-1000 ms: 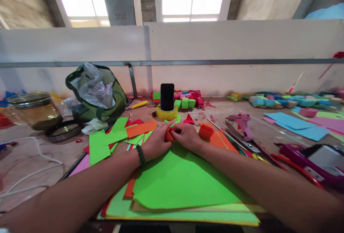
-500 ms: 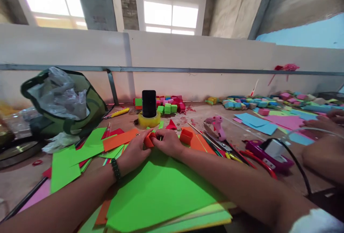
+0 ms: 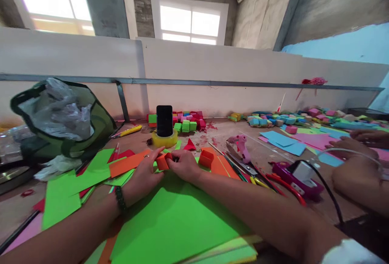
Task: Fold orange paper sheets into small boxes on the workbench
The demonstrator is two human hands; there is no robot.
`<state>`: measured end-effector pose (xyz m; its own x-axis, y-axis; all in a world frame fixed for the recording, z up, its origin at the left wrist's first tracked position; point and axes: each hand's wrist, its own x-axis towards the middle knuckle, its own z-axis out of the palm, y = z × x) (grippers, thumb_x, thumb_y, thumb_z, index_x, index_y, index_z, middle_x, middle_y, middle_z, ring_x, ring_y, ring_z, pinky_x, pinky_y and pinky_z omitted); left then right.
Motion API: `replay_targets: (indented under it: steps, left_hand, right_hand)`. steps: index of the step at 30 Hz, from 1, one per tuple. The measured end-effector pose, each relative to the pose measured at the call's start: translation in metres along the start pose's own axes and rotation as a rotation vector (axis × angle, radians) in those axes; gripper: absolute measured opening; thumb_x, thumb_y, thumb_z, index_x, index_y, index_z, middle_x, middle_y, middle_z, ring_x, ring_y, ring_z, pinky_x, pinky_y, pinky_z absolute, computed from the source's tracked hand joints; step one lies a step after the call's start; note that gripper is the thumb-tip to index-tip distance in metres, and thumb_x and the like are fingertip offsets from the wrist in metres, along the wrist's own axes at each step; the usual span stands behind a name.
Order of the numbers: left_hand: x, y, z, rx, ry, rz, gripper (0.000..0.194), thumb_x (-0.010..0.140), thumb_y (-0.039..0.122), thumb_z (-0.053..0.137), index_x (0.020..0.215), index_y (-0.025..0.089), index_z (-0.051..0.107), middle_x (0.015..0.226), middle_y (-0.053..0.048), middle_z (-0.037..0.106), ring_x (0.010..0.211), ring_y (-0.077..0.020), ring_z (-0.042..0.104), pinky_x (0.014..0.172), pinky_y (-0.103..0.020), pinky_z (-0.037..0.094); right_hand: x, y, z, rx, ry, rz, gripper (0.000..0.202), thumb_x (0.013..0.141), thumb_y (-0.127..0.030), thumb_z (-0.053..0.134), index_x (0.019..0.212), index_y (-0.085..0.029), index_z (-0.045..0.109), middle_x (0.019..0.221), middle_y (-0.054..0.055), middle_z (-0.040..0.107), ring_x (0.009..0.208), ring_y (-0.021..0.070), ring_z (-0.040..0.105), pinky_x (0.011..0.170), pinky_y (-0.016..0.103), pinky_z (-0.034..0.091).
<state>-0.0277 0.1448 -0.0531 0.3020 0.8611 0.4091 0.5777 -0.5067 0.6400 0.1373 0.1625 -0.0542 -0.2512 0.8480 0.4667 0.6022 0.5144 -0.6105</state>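
Between my fingers is a small orange folded paper box (image 3: 163, 162), held above the far edge of a green paper stack (image 3: 170, 219). My left hand (image 3: 146, 174) grips its left side, a ring on one finger and a dark bead bracelet at the wrist. My right hand (image 3: 184, 166) pinches the box's right side, fingertips partly hidden. Just right of that hand sits another orange paper box (image 3: 206, 157), open at the top, by a flat orange sheet (image 3: 223, 166). An orange strip (image 3: 126, 166) and green sheets (image 3: 63, 195) lie to the left.
A phone (image 3: 164, 120) leans upright in a yellow tape roll (image 3: 164, 139), with small paper cubes (image 3: 189, 126) behind. Scissors (image 3: 243, 164), a pink glue gun (image 3: 242, 147) and a purple power strip (image 3: 299, 181) lie right. A green bag (image 3: 100, 114) stands left. Another person's hands (image 3: 349, 148) are far right.
The orange box has turned slightly and shows more of its front face between my fingers. The whole view has shifted a little, so things appear farther left.
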Motion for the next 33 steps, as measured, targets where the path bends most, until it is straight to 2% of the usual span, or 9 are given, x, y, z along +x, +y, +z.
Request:
replay_targets:
  steps: [7,14,17,21,24,26,29,31,33]
  left_hand:
    - [0.002,-0.003,0.002,-0.03,0.034,0.041,0.062,0.063,0.019,0.054,0.125,0.012,0.052,0.124,-0.013,0.06,0.115,-0.0276,0.057,0.104,-0.046,0.042]
    - [-0.001,-0.002,0.004,-0.058,-0.008,-0.018,0.075,0.062,0.012,0.051,0.136,0.01,0.041,0.127,-0.015,0.057,0.117,-0.0264,0.054,0.105,-0.045,0.04]
    - [0.0,-0.006,0.006,-0.084,0.021,-0.051,0.074,0.062,0.009,0.046,0.136,0.011,0.04,0.127,-0.015,0.056,0.116,-0.0253,0.053,0.104,-0.045,0.041]
    - [0.003,-0.009,0.009,-0.118,0.104,-0.075,0.073,0.062,0.009,0.045,0.135,0.014,0.043,0.115,-0.012,0.06,0.108,-0.0247,0.055,0.1,-0.047,0.041]
    - [0.009,0.002,0.004,-0.222,0.194,-0.138,0.067,0.064,0.012,0.047,0.131,0.015,0.046,0.117,-0.012,0.057,0.112,-0.0253,0.052,0.102,-0.047,0.038]
    - [0.013,0.016,-0.002,-0.349,0.224,-0.241,0.059,0.069,0.017,0.049,0.128,0.016,0.047,0.12,-0.011,0.056,0.115,-0.0247,0.05,0.102,-0.043,0.038]
    - [0.019,0.038,-0.009,-0.536,0.184,-0.356,0.048,0.076,0.025,0.05,0.123,0.014,0.049,0.117,-0.012,0.058,0.111,-0.0228,0.053,0.096,-0.038,0.042]
    - [0.024,0.046,-0.009,-0.58,0.147,-0.361,0.043,0.08,0.029,0.05,0.12,0.013,0.051,0.114,-0.012,0.059,0.107,-0.0225,0.055,0.092,-0.036,0.045]
    - [0.031,0.045,-0.004,-0.569,0.142,-0.32,0.04,0.081,0.032,0.049,0.117,0.013,0.052,0.108,-0.011,0.061,0.102,-0.0223,0.057,0.088,-0.037,0.046]
  right_hand:
    - [-0.001,0.003,-0.002,0.014,0.006,-0.045,0.023,0.08,-0.024,0.054,0.058,-0.016,0.055,0.056,-0.003,0.05,0.055,0.0097,0.042,0.052,0.023,0.027]
    - [-0.003,0.007,-0.005,0.054,-0.005,-0.089,0.021,0.08,-0.022,0.051,0.059,-0.018,0.048,0.058,-0.003,0.049,0.057,0.0106,0.042,0.054,0.022,0.028]
    - [0.0,0.012,-0.003,0.06,0.012,-0.094,0.019,0.08,-0.021,0.048,0.061,-0.019,0.047,0.059,-0.003,0.047,0.058,0.0112,0.042,0.055,0.023,0.028]
    - [0.003,0.015,-0.005,0.053,0.051,-0.094,0.018,0.082,-0.019,0.044,0.064,-0.019,0.045,0.063,-0.002,0.048,0.062,0.0121,0.042,0.057,0.023,0.029]
    - [0.002,0.013,-0.009,0.047,0.04,-0.116,0.018,0.08,-0.018,0.046,0.062,-0.019,0.044,0.063,-0.002,0.048,0.062,0.0119,0.042,0.058,0.023,0.03]
    - [0.0,0.01,-0.01,0.046,0.019,-0.132,0.018,0.078,-0.017,0.048,0.061,-0.019,0.044,0.063,-0.003,0.047,0.061,0.0114,0.041,0.058,0.023,0.03]
    - [-0.003,0.007,-0.008,0.052,-0.015,-0.137,0.02,0.077,-0.017,0.05,0.058,-0.019,0.043,0.059,-0.004,0.043,0.058,0.0106,0.038,0.056,0.022,0.028]
    - [-0.003,0.008,-0.007,0.057,-0.024,-0.127,0.021,0.077,-0.018,0.051,0.058,-0.019,0.042,0.057,-0.005,0.041,0.056,0.0102,0.036,0.054,0.022,0.026]
    - [-0.003,0.01,-0.005,0.06,-0.008,-0.105,0.02,0.076,-0.018,0.051,0.059,-0.02,0.041,0.056,-0.005,0.039,0.055,0.0102,0.035,0.054,0.023,0.025]
